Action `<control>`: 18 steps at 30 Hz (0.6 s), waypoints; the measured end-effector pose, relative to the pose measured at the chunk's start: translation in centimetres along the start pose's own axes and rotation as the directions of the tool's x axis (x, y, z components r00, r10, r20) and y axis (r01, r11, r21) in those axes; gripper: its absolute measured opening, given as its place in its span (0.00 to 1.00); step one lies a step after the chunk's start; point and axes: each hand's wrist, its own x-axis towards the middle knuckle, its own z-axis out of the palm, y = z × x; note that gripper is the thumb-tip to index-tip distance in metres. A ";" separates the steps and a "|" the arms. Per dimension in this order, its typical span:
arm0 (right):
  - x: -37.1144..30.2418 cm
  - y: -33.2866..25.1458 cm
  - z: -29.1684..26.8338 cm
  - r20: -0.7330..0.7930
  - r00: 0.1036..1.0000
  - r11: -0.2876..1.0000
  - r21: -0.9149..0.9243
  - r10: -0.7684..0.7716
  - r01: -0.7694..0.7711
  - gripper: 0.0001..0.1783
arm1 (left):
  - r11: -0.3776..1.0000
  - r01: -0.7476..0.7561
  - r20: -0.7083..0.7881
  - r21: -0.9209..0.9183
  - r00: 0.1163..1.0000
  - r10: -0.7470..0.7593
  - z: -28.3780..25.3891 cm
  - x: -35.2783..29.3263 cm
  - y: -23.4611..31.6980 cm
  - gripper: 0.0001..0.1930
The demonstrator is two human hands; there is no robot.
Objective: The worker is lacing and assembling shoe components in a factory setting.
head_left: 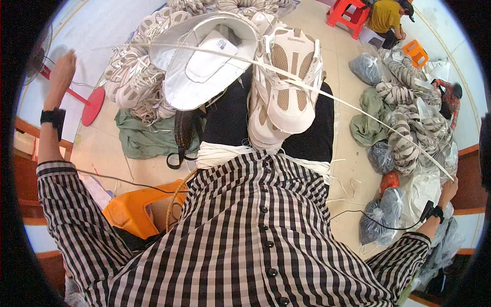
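My left hand (64,71), raised at the far left with its fingers curled, is closed on one end of a pale shoelace (358,108); the grip itself is small and unclear. At the far right my right hand (449,190) pinches the other end. The lace stretches taut between them, across the upper part of a beige and white sneaker (292,110) with tan mesh. That sneaker lies toe toward me above my black-clad lap, over another pale shoe (266,134) partly hidden beneath. A bundle of white laces (225,154) lies across my waist.
Beside the sneaker stands a large whitish open curved piece (179,87). Pale shoe uppers (138,77) are heaped behind it; more bundles (404,133) and bags (381,153) lie right. An orange stool (146,210), red round base (94,106) and red stool (348,18) stand around; another person (384,19) sits far right.
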 end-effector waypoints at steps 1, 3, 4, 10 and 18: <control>-0.2 0.5 -0.6 -0.034 0.996 0.997 -0.016 0.081 -0.081 0.18 | 0.996 0.028 0.097 0.090 0.995 -0.037 0.5 -1.2 -1.8 0.15; -0.3 1.3 -1.8 -0.072 0.997 0.996 -0.086 -0.012 0.006 0.18 | 0.981 0.033 0.290 0.192 0.953 -0.089 1.4 -3.4 -4.7 0.11; -0.4 1.5 -2.4 -0.093 0.995 0.987 -0.159 -0.025 0.010 0.18 | 0.984 -0.030 0.172 0.177 0.985 -0.001 1.7 -5.1 -5.8 0.10; -1.0 1.9 -6.0 -0.095 0.992 0.979 -0.176 0.087 -0.103 0.16 | 0.940 0.120 0.186 0.320 0.965 -0.187 3.8 -12.0 -9.6 0.03; -2.6 4.8 -7.1 -0.047 0.979 0.977 0.089 0.200 -0.195 0.17 | 0.784 -0.432 0.695 0.445 0.719 0.002 4.0 -18.3 -9.6 0.10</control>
